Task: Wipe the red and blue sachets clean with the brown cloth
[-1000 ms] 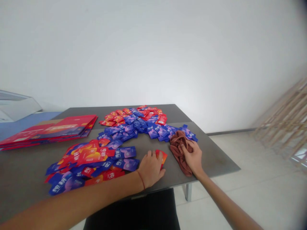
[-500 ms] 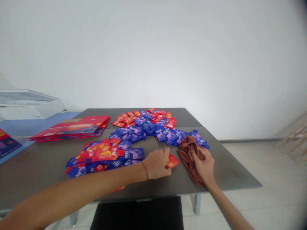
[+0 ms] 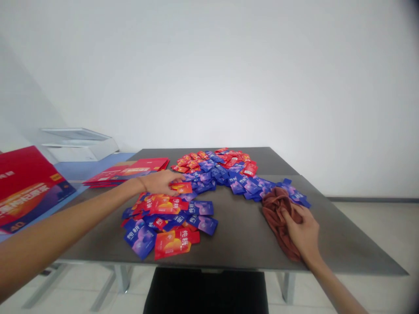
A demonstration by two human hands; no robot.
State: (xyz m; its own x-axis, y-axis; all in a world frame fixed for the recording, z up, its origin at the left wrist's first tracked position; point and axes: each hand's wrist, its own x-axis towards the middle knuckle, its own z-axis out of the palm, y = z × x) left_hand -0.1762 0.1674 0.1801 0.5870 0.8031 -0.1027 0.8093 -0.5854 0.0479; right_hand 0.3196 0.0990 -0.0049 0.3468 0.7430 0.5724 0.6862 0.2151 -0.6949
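My left hand [image 3: 159, 182] rests at the far edge of the nearer heap of red and blue sachets [image 3: 170, 222], its fingers over a red-orange sachet [image 3: 181, 188]. My right hand [image 3: 303, 232] grips a crumpled brown cloth [image 3: 277, 221] near the table's right side. Behind the cloth, a band of blue sachets [image 3: 248, 186] curves toward a farther mound of mostly red sachets [image 3: 212, 160]. The sachets lie loose and overlapping, with Chinese lettering on them.
The dark grey table [image 3: 242, 244] has a bare stretch between the heap and the cloth. Flat red cartons [image 3: 129, 171] lie stacked beyond my left arm, and a large red carton [image 3: 28, 187] sits further left. A black seat [image 3: 204, 291] stands below the near edge.
My left hand has moved left, from beside the cloth to the heap, with the red-orange sachet under it. My right hand stays on the cloth. The view has turned left.
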